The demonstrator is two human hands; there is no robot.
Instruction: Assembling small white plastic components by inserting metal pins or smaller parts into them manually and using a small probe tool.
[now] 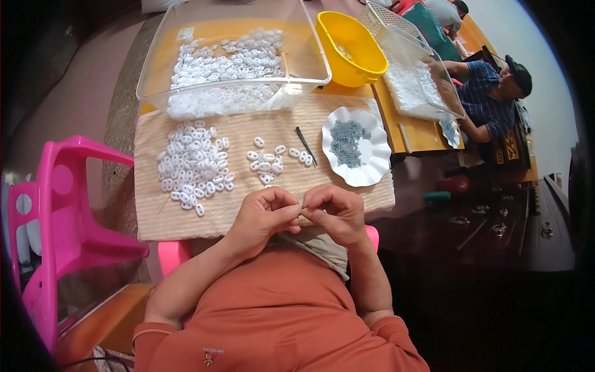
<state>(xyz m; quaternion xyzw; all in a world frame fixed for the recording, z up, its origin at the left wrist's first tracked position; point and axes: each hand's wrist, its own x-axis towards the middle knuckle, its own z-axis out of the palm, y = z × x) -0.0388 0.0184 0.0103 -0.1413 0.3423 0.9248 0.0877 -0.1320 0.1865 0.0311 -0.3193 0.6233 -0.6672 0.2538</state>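
Note:
My left hand (pixel 268 218) and my right hand (pixel 338 214) meet at the near edge of a cloth-covered table, thumbs and forefingers pinched together. Whatever they hold between the fingertips is too small to make out. Just beyond them lies a small cluster of white oval pieces with two holes each (pixel 265 166). A larger heap of the same white pieces (pixel 193 162) is spread to the left. Right of the cluster rests a thin black pointed tool (pixel 306 147). A white scalloped dish (pixel 370 175) holds many small grey-blue parts (pixel 348 144).
A clear plastic bin (pixel 232 93) full of white pieces stands at the back, beside a yellow basin (pixel 347 71). Another clear bin (pixel 443 102) stands at the right, where a person in a dark cap (pixel 489 93) sits. A pink chair (pixel 62 211) is at the left.

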